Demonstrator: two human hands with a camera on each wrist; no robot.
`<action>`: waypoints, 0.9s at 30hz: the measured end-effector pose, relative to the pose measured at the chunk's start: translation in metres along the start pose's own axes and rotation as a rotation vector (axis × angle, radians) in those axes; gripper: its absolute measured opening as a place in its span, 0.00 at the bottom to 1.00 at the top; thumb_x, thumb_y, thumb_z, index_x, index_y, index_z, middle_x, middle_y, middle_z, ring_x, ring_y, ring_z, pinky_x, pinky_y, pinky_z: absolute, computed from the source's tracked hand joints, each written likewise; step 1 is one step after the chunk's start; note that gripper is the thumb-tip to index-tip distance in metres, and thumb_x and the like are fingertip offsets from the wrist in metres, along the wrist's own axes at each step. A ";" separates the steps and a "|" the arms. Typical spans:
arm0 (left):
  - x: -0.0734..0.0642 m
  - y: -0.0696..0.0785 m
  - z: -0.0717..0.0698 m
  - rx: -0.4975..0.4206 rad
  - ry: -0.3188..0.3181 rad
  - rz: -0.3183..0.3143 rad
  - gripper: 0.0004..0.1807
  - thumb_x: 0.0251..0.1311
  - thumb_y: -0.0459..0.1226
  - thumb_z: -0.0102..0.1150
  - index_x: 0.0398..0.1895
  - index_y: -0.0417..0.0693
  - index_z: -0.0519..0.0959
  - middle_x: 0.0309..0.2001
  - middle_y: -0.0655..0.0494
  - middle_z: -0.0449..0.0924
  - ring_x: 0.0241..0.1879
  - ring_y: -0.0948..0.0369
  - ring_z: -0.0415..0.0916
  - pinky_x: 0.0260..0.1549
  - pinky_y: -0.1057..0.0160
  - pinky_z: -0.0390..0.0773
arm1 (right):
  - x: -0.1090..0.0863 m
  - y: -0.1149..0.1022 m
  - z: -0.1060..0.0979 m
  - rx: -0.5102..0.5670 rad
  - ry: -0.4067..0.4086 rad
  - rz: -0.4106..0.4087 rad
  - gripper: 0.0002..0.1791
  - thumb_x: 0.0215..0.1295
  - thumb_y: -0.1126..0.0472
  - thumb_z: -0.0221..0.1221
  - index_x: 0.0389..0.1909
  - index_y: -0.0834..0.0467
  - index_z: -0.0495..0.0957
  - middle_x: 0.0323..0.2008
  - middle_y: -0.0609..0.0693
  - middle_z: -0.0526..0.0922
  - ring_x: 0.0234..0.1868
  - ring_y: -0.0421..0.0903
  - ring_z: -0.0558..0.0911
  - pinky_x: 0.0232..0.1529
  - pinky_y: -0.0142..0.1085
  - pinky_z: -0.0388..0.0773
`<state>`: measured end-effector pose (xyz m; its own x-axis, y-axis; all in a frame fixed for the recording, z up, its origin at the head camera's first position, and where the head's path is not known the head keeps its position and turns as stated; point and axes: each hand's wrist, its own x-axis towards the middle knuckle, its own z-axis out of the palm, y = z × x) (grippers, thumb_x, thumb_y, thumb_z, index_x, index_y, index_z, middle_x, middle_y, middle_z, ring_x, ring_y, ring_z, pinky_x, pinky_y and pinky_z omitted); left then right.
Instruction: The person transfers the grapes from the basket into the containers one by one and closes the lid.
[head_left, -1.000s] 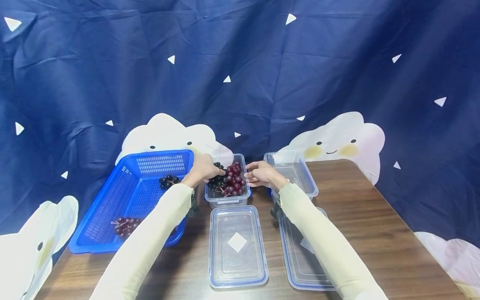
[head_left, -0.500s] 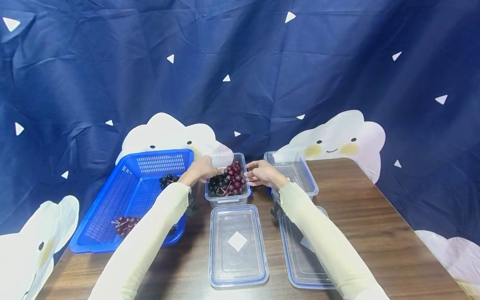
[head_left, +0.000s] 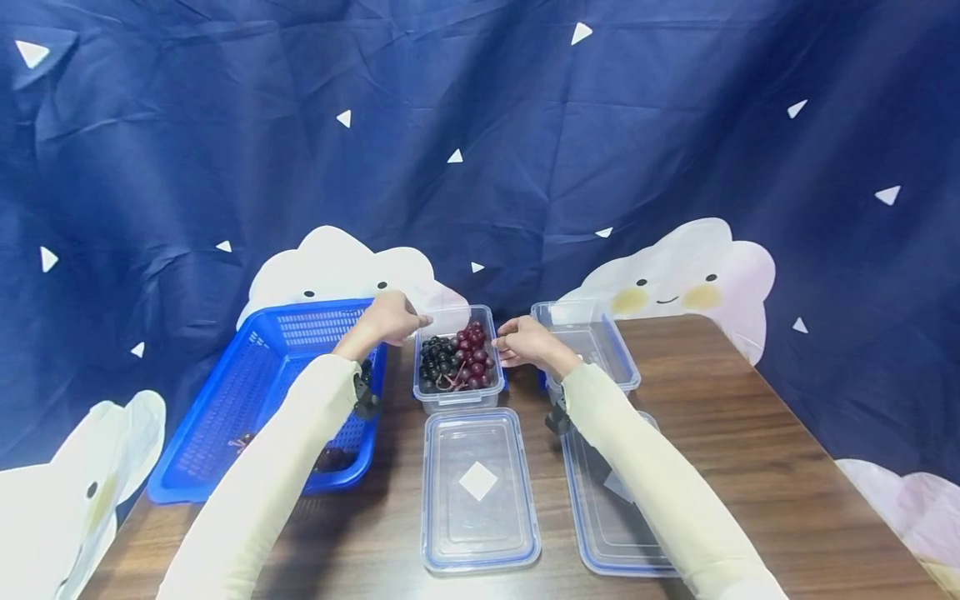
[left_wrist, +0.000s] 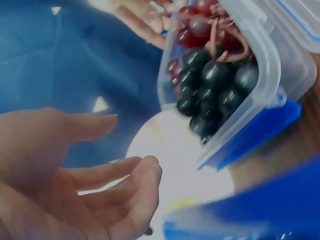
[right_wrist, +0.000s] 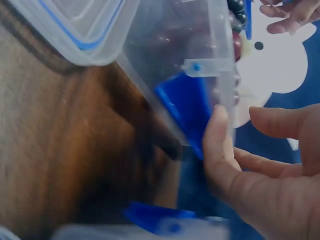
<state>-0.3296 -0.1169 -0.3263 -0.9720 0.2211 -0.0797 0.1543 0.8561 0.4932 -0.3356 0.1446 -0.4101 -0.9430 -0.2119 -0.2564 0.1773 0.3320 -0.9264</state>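
Observation:
A clear plastic container (head_left: 459,399) stands mid-table, holding a bunch of black grapes (head_left: 437,357) on the left and a bunch of red grapes (head_left: 474,357) on the right. My left hand (head_left: 390,318) hovers over the gap between basket and container, thumb and fingers apart and holding nothing, as the left wrist view shows. At the container's right side, my right hand (head_left: 527,343) has its fingertips at the outer wall by a blue clip (right_wrist: 189,107); its thumb is separated from the fingers.
A blue plastic basket (head_left: 273,367) with more grapes, partly hidden by the left sleeve, stands at left. Right of the filled container is a second clear container (head_left: 592,337) with no fruit. Two blue-edged lids (head_left: 477,525) lie in front, one partly under the right arm.
My left hand has let go of the black grapes, risen from the container and moved left toward the basket. The right hand has stayed at the container's side.

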 end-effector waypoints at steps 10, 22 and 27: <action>-0.023 -0.030 -0.037 0.166 0.100 0.097 0.20 0.73 0.45 0.60 0.47 0.32 0.84 0.37 0.43 0.84 0.33 0.52 0.78 0.36 0.56 0.80 | -0.037 -0.022 -0.042 -0.282 0.084 -0.178 0.26 0.76 0.61 0.59 0.69 0.72 0.71 0.51 0.65 0.85 0.38 0.45 0.87 0.45 0.37 0.90; -0.037 -0.115 -0.024 0.236 -0.001 0.185 0.37 0.63 0.33 0.71 0.74 0.35 0.69 0.71 0.31 0.73 0.72 0.33 0.69 0.71 0.32 0.69 | -0.085 0.003 -0.132 -0.449 0.282 -0.246 0.26 0.79 0.59 0.55 0.70 0.70 0.71 0.60 0.71 0.82 0.51 0.58 0.89 0.55 0.43 0.88; -0.039 -0.139 -0.014 0.252 -0.035 0.198 0.42 0.57 0.33 0.77 0.75 0.39 0.69 0.73 0.34 0.72 0.74 0.33 0.66 0.72 0.30 0.65 | -0.091 0.022 -0.154 -0.441 0.303 -0.209 0.27 0.79 0.58 0.56 0.69 0.72 0.71 0.63 0.73 0.80 0.57 0.66 0.86 0.53 0.39 0.88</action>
<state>-0.3156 -0.2510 -0.3797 -0.9127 0.4070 -0.0356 0.3830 0.8827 0.2724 -0.2895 0.3128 -0.3645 -0.9955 -0.0630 0.0707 -0.0946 0.6773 -0.7296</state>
